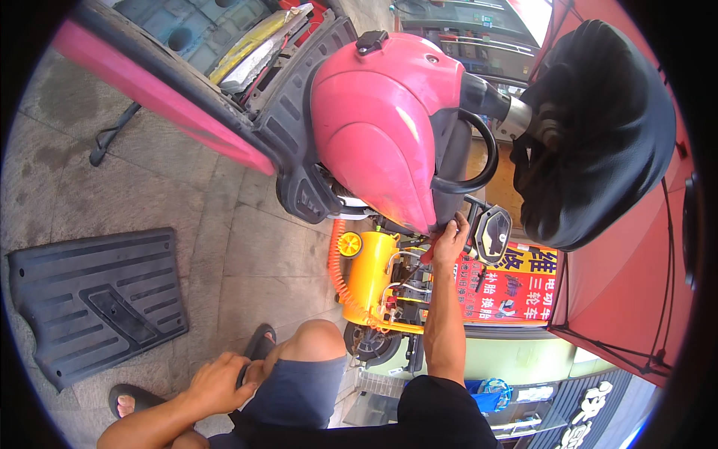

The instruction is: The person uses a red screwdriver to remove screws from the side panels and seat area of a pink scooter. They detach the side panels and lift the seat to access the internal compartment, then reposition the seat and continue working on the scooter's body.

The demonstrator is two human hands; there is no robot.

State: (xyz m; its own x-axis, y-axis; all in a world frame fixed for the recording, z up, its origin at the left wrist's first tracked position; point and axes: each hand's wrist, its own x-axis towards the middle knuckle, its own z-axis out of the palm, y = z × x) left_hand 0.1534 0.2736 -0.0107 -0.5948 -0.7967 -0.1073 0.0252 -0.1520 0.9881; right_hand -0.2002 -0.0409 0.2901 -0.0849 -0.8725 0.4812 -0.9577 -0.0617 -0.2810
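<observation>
My right hand (451, 239) reaches to the lower edge of a pink scooter body panel (374, 142), beside a display unit (493, 236). Its fingers are closed round a red-handled tool (428, 254), whose far end I cannot make out. Low at the left, my left hand (217, 385) rests near my bent leg with its fingers curled. Something dark (241, 376) shows at those fingertips, too small to name.
A yellow air compressor (370, 277) with a coiled orange hose (336, 262) stands close behind my right forearm. A black floor mat (101, 299) lies on the paving. The scooter's open compartment (194, 37) is at upper left; a black padded seat (606, 135) juts out at right.
</observation>
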